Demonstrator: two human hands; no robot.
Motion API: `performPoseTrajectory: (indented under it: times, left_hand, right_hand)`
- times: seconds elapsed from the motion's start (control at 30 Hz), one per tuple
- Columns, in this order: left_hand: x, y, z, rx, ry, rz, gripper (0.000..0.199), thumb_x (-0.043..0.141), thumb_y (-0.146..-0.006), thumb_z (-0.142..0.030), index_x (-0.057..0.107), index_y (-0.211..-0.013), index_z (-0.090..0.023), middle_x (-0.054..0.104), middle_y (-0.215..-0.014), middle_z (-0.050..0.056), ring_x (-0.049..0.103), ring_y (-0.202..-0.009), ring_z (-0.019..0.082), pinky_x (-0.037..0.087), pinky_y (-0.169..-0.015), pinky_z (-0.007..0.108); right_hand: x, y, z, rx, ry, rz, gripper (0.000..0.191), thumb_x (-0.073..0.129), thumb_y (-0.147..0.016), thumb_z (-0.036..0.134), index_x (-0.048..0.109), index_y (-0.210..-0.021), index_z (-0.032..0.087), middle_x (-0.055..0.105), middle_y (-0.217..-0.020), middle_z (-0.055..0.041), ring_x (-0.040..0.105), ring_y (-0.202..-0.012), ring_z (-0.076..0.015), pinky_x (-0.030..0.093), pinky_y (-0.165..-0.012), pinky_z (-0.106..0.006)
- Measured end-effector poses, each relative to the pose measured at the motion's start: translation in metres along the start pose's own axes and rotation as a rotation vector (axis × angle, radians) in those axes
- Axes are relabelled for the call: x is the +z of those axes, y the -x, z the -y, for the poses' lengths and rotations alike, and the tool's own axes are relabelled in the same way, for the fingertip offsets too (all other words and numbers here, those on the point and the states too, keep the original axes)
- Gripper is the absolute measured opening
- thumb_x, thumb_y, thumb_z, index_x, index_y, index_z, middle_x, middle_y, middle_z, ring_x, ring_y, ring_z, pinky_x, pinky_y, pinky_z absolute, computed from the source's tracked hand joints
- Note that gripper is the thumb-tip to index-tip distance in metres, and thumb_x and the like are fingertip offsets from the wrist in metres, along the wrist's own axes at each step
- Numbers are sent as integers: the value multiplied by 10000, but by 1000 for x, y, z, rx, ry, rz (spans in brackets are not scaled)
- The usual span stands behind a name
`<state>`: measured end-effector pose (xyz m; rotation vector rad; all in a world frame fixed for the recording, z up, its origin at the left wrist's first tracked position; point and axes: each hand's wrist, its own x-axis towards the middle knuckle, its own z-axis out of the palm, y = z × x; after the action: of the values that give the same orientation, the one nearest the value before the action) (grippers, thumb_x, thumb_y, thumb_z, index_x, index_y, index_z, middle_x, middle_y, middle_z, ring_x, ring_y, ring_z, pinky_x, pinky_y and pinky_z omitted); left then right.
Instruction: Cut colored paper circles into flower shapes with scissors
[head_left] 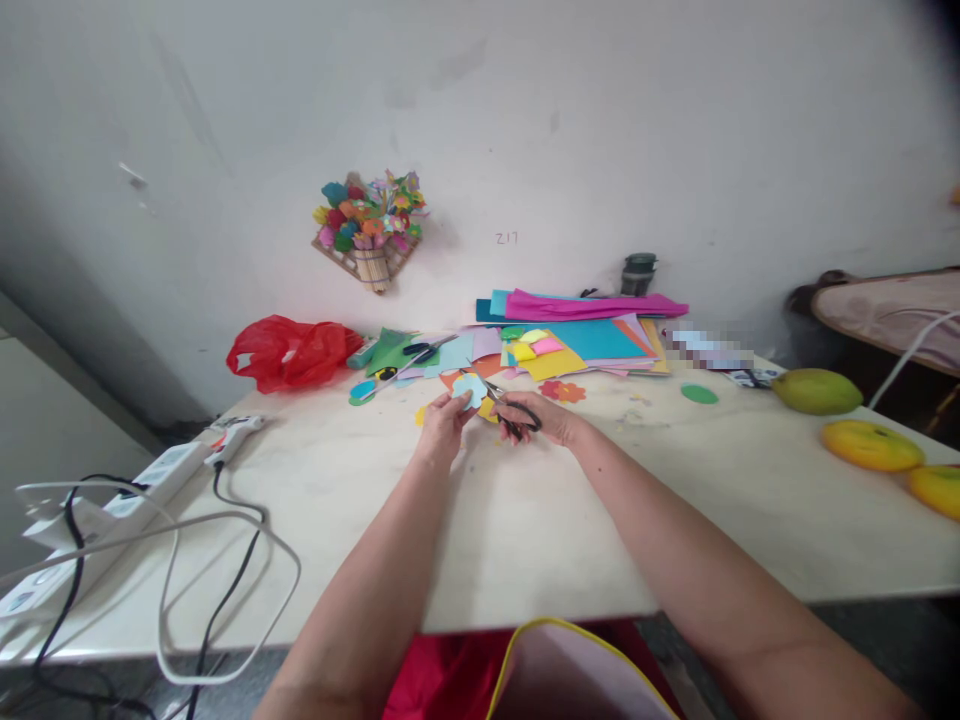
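Observation:
My left hand [445, 422] is closed on a light blue paper piece [470, 389] with a scalloped edge, held above the table [360, 540]. My right hand [536, 415] is wrapped round the handles of black-handled scissors [529, 421], whose blades point left to the blue paper's right edge. Whether the blades touch the paper is too small to tell. Yellow paper [487, 409] shows just under the scissors. Red and orange paper flowers [562, 391] lie to the right of my right hand.
Coloured sheets [607, 342] and a second pair of scissors [421, 350] lie at the back. A red plastic bag [292, 352] is back left, a power strip [161, 480] and cables on the left, mangoes [872, 444] on the right. A flower basket [373, 265] hangs on the wall.

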<state>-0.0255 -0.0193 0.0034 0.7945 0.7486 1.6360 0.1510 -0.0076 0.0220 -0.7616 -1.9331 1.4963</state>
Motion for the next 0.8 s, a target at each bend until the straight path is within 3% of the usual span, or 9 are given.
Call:
performPoseTrajectory:
  times: [0.5, 0.8]
  left_hand:
    - [14, 7, 4, 109, -46, -123, 251, 803, -508, -253, 648, -657, -124, 652, -675, 16, 618, -662, 120, 515, -743, 287]
    - [23, 13, 5, 101, -55, -218, 254, 794, -491, -265, 607, -596, -129, 601, -577, -6, 573, -543, 96, 520, -693, 288]
  right_hand:
    - [9, -5, -4, -48, -97, -62, 323, 558, -808, 481, 486, -784, 167, 607, -601, -7, 566, -454, -109, 337, -342, -185]
    - [10, -8, -11, -63, -95, -58, 354, 535, -810, 523, 500, -786, 172, 597, -598, 3, 553, -460, -108, 336, -349, -191]
